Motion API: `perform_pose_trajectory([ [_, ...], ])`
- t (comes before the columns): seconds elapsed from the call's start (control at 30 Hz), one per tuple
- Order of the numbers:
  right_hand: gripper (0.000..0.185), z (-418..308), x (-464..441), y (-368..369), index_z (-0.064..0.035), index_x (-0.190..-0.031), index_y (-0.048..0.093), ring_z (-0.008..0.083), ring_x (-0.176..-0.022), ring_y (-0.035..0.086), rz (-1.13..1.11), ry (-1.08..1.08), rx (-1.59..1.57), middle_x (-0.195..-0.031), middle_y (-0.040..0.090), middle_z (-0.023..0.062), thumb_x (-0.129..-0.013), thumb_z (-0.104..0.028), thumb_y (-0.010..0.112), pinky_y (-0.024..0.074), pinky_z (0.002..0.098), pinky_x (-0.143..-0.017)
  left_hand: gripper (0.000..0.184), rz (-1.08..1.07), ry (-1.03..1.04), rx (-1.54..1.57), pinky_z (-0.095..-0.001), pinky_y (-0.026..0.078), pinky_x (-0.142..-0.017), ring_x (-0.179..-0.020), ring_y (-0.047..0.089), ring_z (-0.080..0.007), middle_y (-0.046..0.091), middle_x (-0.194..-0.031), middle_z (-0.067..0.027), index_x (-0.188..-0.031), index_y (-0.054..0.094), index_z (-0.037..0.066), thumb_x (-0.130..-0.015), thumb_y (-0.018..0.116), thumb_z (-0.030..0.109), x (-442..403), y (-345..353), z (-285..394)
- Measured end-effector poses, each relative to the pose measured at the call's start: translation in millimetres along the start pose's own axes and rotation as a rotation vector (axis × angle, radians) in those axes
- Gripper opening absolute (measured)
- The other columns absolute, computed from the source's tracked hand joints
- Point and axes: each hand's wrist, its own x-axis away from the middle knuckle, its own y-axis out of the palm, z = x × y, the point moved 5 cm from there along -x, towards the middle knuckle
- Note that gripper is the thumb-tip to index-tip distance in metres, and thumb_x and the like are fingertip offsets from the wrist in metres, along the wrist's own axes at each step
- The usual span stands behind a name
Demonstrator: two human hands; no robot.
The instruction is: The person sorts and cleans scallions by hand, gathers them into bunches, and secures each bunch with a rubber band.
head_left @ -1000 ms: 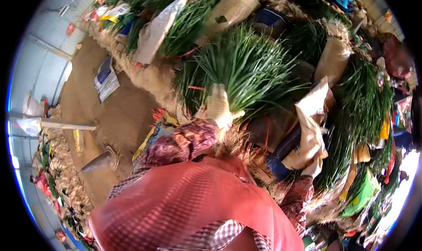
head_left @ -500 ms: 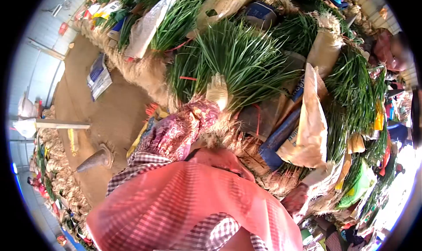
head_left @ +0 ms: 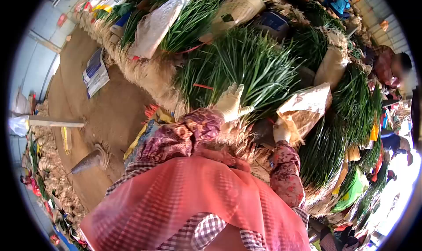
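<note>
My left hand (head_left: 229,103), in a pale glove, rests at the base of a bundle of long green leaves (head_left: 246,60) with its fingers spread. The bundle looks like leeks or chives, with pale stringy roots (head_left: 231,139) facing me. To the right, my gloved right hand (head_left: 281,131) grips the near end of a tan-and-white sack sheet (head_left: 307,107). The sheet lies over the right part of the leaves, and its folds partly hide the fingers. A red strip (head_left: 203,86) lies on the leaves just beyond my left hand.
More green bundles (head_left: 323,150) and sack pieces (head_left: 237,9) cover the heap. Bare brown ground (head_left: 118,115) lies left, with a dirty cone (head_left: 92,158) and a printed bag (head_left: 96,73). People in blue (head_left: 338,4) and dark red (head_left: 387,66) are at the right.
My right hand has come up and left, bringing the sack sheet closer to the bundle. My left hand has shifted slightly right and its fingers have spread. The blue part of the sack no longer shows.
</note>
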Motion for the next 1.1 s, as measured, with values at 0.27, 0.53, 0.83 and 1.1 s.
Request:
perform_pose_trajectory([
  [0.27,0.028,46.1,2.3,12.5,-0.0086,-0.103,0.065,0.027,-0.07,0.062,-0.479,0.317,-0.963,-0.086,0.067,0.0124,-0.088,-0.03,0.057,0.047,0.0398,-0.064,0.054,0.065,-0.199,-0.175,-0.0366,0.053,-0.079,-0.096,0.063,-0.0279,0.052,-0.127,-0.0146,-0.136,0.039,0.008,-0.086,0.057,0.02,-0.4,-24.1,-160.5],
  [0.53,0.021,-11.8,11.2,-79.5,-0.0023,-0.089,0.064,0.0137,-0.063,0.056,-0.767,0.318,-0.632,-0.075,0.06,0.0045,-0.086,-0.023,0.065,0.0457,0.0294,-0.058,0.028,-0.247,-0.071,-0.402,-0.041,0.052,-0.069,-0.081,0.064,-0.0323,0.065,-0.093,-0.0154,-0.106,0.062,0.008,-0.092,0.048,0.028,-15.0,-27.7,-176.4],
  [0.83,0.028,8.4,2.0,-50.6,0.0044,-0.108,0.061,0.0057,-0.063,0.052,-0.478,0.127,-0.877,-0.078,0.06,0.0015,-0.094,-0.02,0.057,0.0444,0.0193,-0.059,0.039,0.17,0.134,-0.017,-0.0323,0.051,-0.058,-0.075,0.064,-0.0231,0.06,-0.099,-0.0109,-0.127,0.045,0.015,-0.092,0.055,0.03,-2.8,-51.4,-94.2],
  [1.1,0.025,10.6,9.0,-18.4,0.005,-0.11,0.057,0.0071,-0.062,0.049,-0.472,0.068,-0.709,-0.08,0.057,0.0026,-0.097,-0.015,0.05,0.0428,0.0211,-0.058,0.025,0.067,0.392,-0.008,-0.0308,0.051,-0.06,-0.069,0.062,-0.0185,0.06,-0.092,-0.0035,-0.104,0.065,0.018,-0.086,0.062,0.035,5.9,-32.3,-27.1],
])
